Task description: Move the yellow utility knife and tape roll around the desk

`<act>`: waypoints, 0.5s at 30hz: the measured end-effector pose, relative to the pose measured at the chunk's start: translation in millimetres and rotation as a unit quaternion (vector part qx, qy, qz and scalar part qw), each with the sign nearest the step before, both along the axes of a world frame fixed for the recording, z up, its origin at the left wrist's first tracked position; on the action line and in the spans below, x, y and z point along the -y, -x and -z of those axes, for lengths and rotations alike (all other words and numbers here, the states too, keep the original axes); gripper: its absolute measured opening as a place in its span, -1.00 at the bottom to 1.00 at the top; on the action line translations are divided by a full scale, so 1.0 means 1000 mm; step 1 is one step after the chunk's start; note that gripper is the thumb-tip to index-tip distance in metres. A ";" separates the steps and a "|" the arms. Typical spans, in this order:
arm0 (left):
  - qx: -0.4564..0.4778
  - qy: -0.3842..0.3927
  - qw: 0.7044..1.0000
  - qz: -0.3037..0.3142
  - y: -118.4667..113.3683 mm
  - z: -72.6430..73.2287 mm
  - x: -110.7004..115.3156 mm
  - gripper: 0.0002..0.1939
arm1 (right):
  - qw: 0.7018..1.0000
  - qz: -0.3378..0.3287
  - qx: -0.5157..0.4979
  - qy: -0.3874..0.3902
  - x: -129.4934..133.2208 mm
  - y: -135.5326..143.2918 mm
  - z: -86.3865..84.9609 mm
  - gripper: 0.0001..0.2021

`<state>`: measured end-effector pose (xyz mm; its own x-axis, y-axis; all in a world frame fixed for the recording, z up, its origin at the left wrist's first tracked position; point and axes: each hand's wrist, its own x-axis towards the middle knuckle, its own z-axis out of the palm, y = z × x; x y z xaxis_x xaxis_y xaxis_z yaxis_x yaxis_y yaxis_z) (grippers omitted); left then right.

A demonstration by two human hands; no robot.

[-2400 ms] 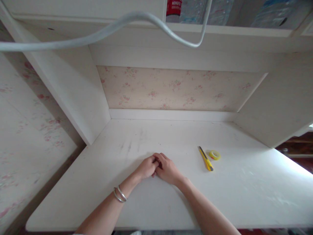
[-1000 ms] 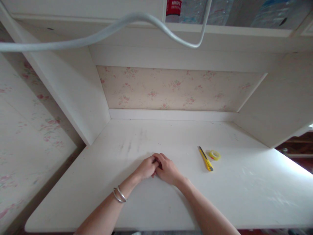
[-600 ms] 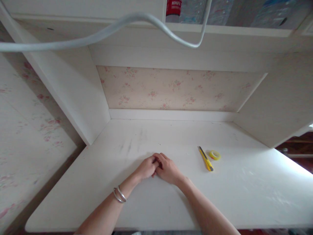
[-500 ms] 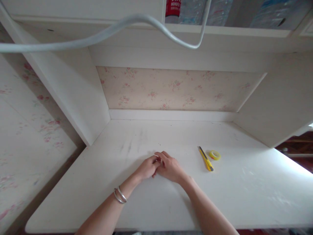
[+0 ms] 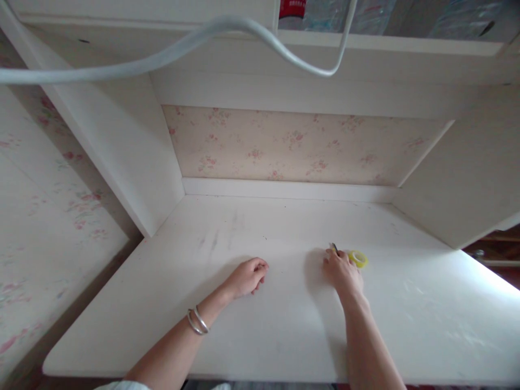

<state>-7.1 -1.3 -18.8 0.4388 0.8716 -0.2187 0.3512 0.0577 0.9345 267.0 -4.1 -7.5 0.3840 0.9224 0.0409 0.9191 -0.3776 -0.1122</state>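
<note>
My left hand (image 5: 247,276) rests on the white tabletop (image 5: 252,336), its fingers curled loosely together with nothing seen in them. A silver bangle pair (image 5: 197,320) circles that wrist. My right hand (image 5: 343,271) is over the yellow utility knife (image 5: 334,248), its fingers closed around it. Only the knife's far end with the dark blade channel shows; my palm and fingers hide the rest. Just right of those fingers lies a small roll of yellow tape (image 5: 358,258), flat on the table.
A thick white cable (image 5: 227,24) crosses the upper view, close to the camera. White side panels (image 5: 117,124) and an overhead shelf (image 5: 390,44) frame the desk. Bottles in plastic wrap (image 5: 325,16) stand on the shelf. Floral wallpaper (image 5: 272,143) covers the back wall.
My right hand has left my left hand and moved right onto the utility knife. My left hand stays in place. The view has shifted slightly.
</note>
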 end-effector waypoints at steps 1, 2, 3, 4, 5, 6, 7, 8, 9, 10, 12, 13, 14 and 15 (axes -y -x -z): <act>-0.002 0.001 1.000 -0.001 0.000 0.000 0.000 -0.61 | 1.000 -0.015 0.000 0.004 0.000 0.002 0.003 -0.60; -0.003 0.001 1.000 -0.001 0.000 0.000 0.000 -0.62 | 0.999 -0.034 -0.001 0.003 -0.001 0.005 0.005 -0.59; -0.004 0.001 1.000 0.000 0.000 0.000 0.000 -0.62 | 0.999 -0.053 -0.005 -0.002 -0.003 0.009 0.006 -0.57; -0.005 0.001 1.000 0.002 0.000 0.000 0.000 -0.62 | 0.997 -0.072 -0.014 -0.010 -0.004 0.014 0.006 -0.56; -0.006 0.000 1.000 0.003 0.000 0.000 0.000 -0.62 | 0.995 -0.089 -0.032 -0.019 -0.005 0.020 0.006 -0.56; -0.008 -0.002 1.000 0.004 0.000 0.000 0.000 -0.62 | 0.992 -0.105 -0.056 -0.028 -0.005 0.027 0.006 -0.57; -0.009 -0.005 1.000 0.004 0.000 0.000 0.000 -0.63 | 0.988 -0.122 -0.085 -0.037 -0.005 0.033 0.004 -0.58; -0.010 -0.008 1.000 0.003 0.000 0.001 0.000 -0.64 | 0.982 -0.138 -0.117 -0.045 -0.005 0.040 0.003 -0.59; -0.010 -0.011 1.000 0.003 0.000 0.001 0.000 -0.65 | 0.976 -0.153 -0.149 -0.052 -0.005 0.047 0.003 -0.59; -0.010 -0.013 1.000 0.003 0.000 0.001 0.000 -0.65 | 0.968 -0.168 -0.180 -0.058 -0.004 0.053 0.002 -0.59; -0.010 -0.015 1.000 0.004 -0.001 0.002 0.000 -0.64 | 0.948 -0.192 -0.243 -0.072 -0.003 0.064 0.004 -0.58; -0.008 -0.016 1.000 0.003 -0.001 0.002 0.000 -0.64 | 0.936 -0.198 -0.279 -0.077 -0.003 0.069 0.005 -0.57; -0.007 -0.017 1.000 0.001 -0.002 0.003 0.000 -0.63 | 0.924 -0.200 -0.317 -0.080 -0.003 0.073 0.008 -0.56; -0.005 -0.018 1.000 -0.002 -0.002 0.003 0.000 -0.62 | 0.909 -0.199 -0.357 -0.083 -0.002 0.077 0.010 -0.56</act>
